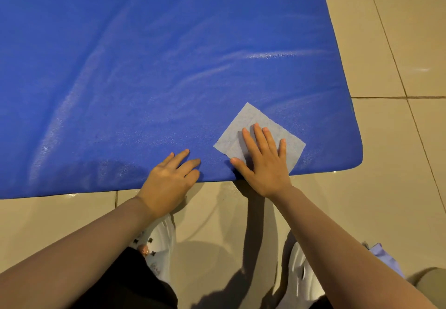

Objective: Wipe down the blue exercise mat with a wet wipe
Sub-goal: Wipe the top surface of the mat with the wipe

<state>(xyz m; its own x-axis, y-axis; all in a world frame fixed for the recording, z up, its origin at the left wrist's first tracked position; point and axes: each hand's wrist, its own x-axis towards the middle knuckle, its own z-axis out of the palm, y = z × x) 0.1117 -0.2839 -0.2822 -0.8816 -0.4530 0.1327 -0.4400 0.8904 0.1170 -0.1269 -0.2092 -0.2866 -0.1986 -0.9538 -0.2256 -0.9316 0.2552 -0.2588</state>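
Note:
The blue exercise mat (144, 67) lies flat on the tiled floor and fills most of the view, with wet streaks shining on its right half. A pale square wet wipe (251, 122) lies spread near the mat's near right corner. My right hand (263, 161) presses flat on the wipe with straight fingers. My left hand (169, 180) rests flat on the mat's near edge, to the left of the wipe, holding nothing.
Beige floor tiles (398, 43) surround the mat on the right and near sides. My white shoes (164, 241) stand just below the mat's edge. A pale lilac object (383, 255) lies on the floor at the lower right.

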